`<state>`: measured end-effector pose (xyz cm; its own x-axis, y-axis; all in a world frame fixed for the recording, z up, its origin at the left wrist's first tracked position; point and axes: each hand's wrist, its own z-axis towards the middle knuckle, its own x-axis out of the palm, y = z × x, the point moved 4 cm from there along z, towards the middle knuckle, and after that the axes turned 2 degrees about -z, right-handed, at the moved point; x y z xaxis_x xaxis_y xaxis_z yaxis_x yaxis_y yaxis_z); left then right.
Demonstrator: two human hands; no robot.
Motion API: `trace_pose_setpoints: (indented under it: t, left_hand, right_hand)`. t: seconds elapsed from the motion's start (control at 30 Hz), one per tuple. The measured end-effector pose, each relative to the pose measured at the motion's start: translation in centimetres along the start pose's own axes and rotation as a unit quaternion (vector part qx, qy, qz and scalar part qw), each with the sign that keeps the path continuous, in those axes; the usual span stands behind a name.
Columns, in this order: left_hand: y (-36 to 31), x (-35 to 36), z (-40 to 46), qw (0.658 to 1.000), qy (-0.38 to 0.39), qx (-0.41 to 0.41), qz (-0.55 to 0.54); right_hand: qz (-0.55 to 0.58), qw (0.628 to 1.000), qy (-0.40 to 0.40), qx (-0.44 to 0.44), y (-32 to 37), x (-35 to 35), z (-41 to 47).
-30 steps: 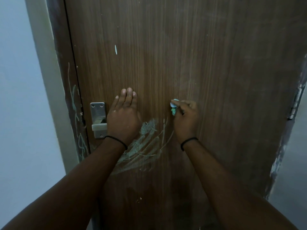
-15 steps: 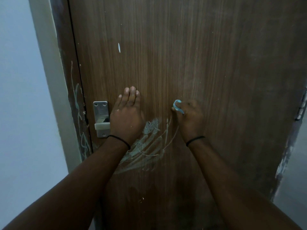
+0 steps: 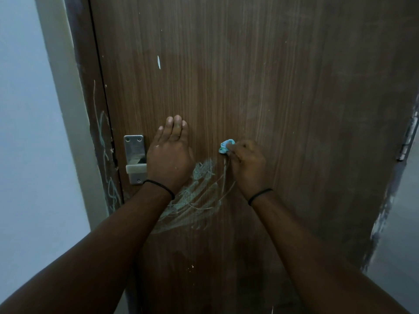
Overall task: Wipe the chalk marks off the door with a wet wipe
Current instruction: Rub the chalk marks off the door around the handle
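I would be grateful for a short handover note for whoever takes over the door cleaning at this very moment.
Left hand: open, palm flat on the door, just right of the metal latch plate.
Right hand: closed on the balled-up wet wipe, pressed to the door at the upper right end of the chalk marks.
Done: nothing clearly wiped; the scribble between the two wrists looks whole.
Left: wipe the whole scribble, downward and to the left from the wipe. There are also chalk lines on the door frame, left of the latch plate.
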<state>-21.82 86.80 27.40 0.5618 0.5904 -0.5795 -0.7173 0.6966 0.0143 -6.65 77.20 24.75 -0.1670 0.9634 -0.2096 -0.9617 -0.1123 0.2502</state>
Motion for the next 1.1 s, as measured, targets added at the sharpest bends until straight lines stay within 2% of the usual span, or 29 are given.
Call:
trace_pose_setpoints:
  t: [0.17,0.23,0.37,0.43,0.5,0.57,0.7,0.77,0.83,0.9,0.93,1.03,1.1]
  left_hand:
    - [0.2,0.1,0.0,1.0,-0.003,0.002,0.003]
    - [0.3,0.0,-0.1,1.0,-0.002,0.006,0.003]
    - [-0.1,0.4,-0.1,1.0,-0.009,0.005,-0.003]
    - [-0.3,0.3,-0.2,1.0,-0.012,-0.001,-0.004]
    - [-0.2,0.2,-0.2,1.0,-0.01,-0.003,-0.003]
    - [0.0,0.1,-0.2,1.0,-0.006,0.005,0.0]
    - [-0.1,0.1,-0.1,1.0,0.006,0.009,0.014]
    - [-0.4,0.2,-0.1,1.0,0.007,0.003,0.007]
    - [-0.4,0.1,-0.1,1.0,0.003,0.0,0.002]
    - [0.0,-0.1,-0.2,1.0,0.005,0.004,0.002]
    - [0.2,-0.1,-0.2,1.0,0.005,0.009,0.006]
    - [0.1,0.1,-0.3,1.0,0.004,0.017,0.01]
    - [-0.3,0.2,-0.3,1.0,0.006,0.012,0.005]
  right_hand:
    - [0.003,0.997,0.075,0.024,0.7,2.9,-3.7]
    - [0.002,0.997,0.048,0.054,-0.9,1.8,-3.9]
    - [0.004,0.987,-0.074,0.143,-2.4,0.1,-0.9]
    - [0.013,0.991,-0.059,0.118,-0.8,1.1,-0.4]
    - [0.014,0.997,0.003,0.073,0.0,2.2,-1.6]
    - [0.0,0.998,0.032,0.052,-0.8,1.3,-2.8]
    - [0.002,0.986,-0.058,0.155,-3.6,-1.0,-1.0]
    - [-0.001,0.993,-0.026,0.118,-1.8,0.4,-0.7]
    - [-0.001,0.997,0.049,0.055,0.3,2.5,-2.5]
    - [0.003,0.997,0.075,0.029,-0.2,2.2,-3.8]
    - [-0.004,0.997,0.057,0.053,-1.3,1.3,-3.6]
    - [-0.041,0.985,-0.065,0.153,-4.2,-0.9,-0.6]
    - [-0.038,0.992,-0.048,0.11,-2.5,0.4,0.3]
